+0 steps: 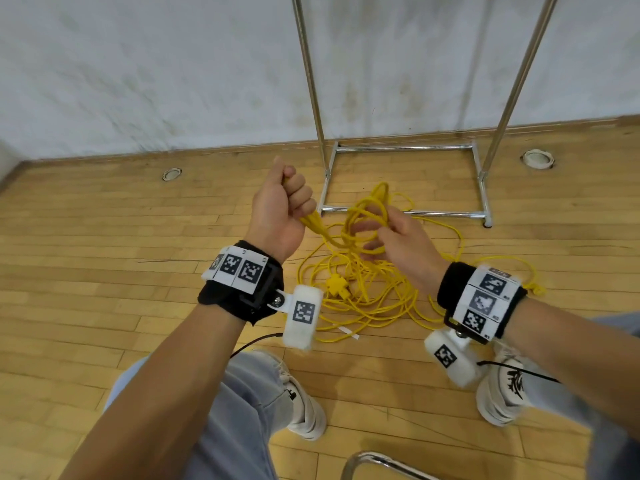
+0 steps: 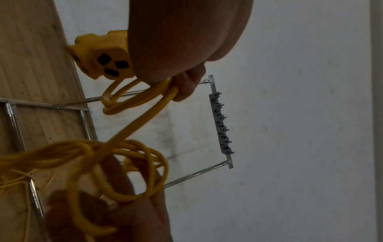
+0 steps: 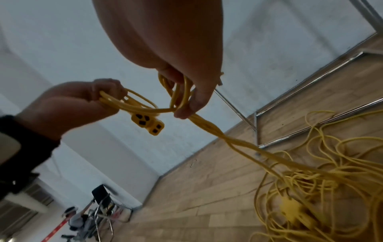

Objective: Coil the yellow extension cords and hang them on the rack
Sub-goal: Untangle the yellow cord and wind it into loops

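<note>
A yellow extension cord (image 1: 363, 289) lies in a loose tangle on the wooden floor, with a yellow socket block (image 1: 335, 285) in the pile. My left hand (image 1: 282, 206) is raised in a fist and grips several strands of cord (image 2: 132, 96), and a yellow three-hole socket end (image 2: 103, 55) hangs just below that fist. My right hand (image 1: 394, 233) holds a small coil of loops (image 3: 178, 91) between its thumb and fingers. From there the cord (image 3: 238, 142) runs down to the tangle. The metal rack (image 1: 401, 147) stands behind against the wall. Its hook bar (image 2: 220, 122) shows in the left wrist view.
The rack's base frame (image 1: 481, 181) sits on the floor just beyond the tangle. Two round floor sockets (image 1: 172, 174) (image 1: 537, 158) are set in the wood. My shoes (image 1: 304, 403) stand close to the pile. A chrome chair rail (image 1: 381, 462) is at the bottom edge.
</note>
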`<action>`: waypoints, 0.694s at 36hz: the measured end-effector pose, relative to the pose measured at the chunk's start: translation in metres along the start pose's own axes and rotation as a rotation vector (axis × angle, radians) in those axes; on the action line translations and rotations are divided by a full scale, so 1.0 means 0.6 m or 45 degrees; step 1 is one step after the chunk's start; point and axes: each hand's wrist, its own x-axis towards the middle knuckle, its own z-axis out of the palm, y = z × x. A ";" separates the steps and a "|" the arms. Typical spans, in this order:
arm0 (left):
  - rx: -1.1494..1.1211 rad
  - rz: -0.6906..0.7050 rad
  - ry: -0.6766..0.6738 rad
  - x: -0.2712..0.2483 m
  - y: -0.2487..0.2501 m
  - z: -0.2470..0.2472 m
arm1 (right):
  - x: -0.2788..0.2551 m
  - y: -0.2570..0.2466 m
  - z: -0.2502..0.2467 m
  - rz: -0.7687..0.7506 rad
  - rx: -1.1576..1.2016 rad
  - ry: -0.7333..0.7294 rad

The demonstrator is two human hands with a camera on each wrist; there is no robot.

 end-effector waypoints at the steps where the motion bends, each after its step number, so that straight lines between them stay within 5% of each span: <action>1: 0.014 0.009 0.004 0.001 0.002 -0.002 | 0.002 -0.007 -0.004 -0.037 0.029 0.021; 6: 0.163 0.046 0.002 0.001 0.005 -0.003 | 0.012 -0.046 -0.029 -0.183 0.091 0.063; 18: 0.534 -0.124 -0.026 -0.023 -0.036 0.043 | 0.003 -0.140 -0.035 -0.424 0.235 -0.250; 25: 0.540 -0.110 -0.117 -0.023 -0.033 0.071 | 0.034 -0.161 -0.029 -0.288 0.333 -0.126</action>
